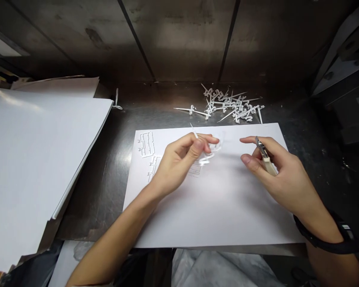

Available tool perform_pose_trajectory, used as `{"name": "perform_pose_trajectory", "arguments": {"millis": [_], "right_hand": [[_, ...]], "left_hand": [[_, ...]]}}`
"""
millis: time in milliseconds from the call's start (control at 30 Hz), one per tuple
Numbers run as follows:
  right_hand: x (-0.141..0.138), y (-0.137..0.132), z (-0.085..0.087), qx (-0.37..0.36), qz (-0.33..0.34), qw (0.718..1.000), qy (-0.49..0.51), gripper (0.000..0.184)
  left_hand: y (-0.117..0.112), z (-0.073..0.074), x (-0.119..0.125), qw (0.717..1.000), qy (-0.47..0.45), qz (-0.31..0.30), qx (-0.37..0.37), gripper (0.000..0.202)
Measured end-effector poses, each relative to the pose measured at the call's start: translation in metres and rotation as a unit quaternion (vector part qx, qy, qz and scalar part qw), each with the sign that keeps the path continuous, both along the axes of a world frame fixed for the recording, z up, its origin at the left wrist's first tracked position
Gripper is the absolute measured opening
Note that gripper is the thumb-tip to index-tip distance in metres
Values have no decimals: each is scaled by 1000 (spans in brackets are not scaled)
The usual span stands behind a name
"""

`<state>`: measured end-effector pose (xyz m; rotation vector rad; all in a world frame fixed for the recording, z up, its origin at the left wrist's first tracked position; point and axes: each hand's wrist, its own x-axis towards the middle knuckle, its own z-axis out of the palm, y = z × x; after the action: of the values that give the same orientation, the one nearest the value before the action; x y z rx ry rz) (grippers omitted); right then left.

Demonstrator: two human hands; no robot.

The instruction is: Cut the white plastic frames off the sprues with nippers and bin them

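My left hand (182, 157) pinches a thin white plastic sprue (206, 161), its curled lower end blurred by motion and its pointed tip sticking up past the fingers. Facing it, my right hand (279, 171) keeps a pair of small nippers (266, 158) with cream handles in the palm, thumb and forefinger apart. Both hands are over a large white sheet (215, 223). On that sheet lie thin white frame-like parts (146, 144) at the upper left, more of them partly hidden behind my left hand and wrist.
Behind the sheet, a tangled pile of white sprues (233, 104) lies on the dark metal bench (155, 103). A stack of white sheets (38, 159) takes up the left side. A metal wall (179, 40) closes off the back.
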<state>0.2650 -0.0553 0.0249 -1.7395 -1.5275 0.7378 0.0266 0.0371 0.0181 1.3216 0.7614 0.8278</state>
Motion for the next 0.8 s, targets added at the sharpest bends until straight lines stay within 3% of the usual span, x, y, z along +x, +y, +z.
{"name": "perform_pose_trajectory", "arguments": {"millis": [100,200,300,400,500,567,667,800], "right_hand": [[0,0,0,-8,50,998,29,32],[2,-1,-1,-36,84,995,27,16],[3,-2,-2,-39,60,997,23,25],[0,-2,-3,-19,19,998,64,25],[-5,-3,-2,-50,37,991,121,29],[-8,-3,-1,-86,70,983,147,34],[-6,-3,-3,-91,79,978,171,35],[7,0,-10,-37,7,985,170,35]], "left_hand": [[0,6,-1,974,-107,-59,-188,38],[3,2,0,952,-117,-65,-275,38],[6,-5,1,955,-96,-48,-276,48],[1,-9,4,974,-82,-51,-203,64],[-11,-10,10,993,-41,-54,-98,45],[-19,-8,13,995,-28,-52,-77,34],[-22,-4,14,991,-51,-17,-122,37],[-15,4,9,961,-101,-36,-255,45]]}}
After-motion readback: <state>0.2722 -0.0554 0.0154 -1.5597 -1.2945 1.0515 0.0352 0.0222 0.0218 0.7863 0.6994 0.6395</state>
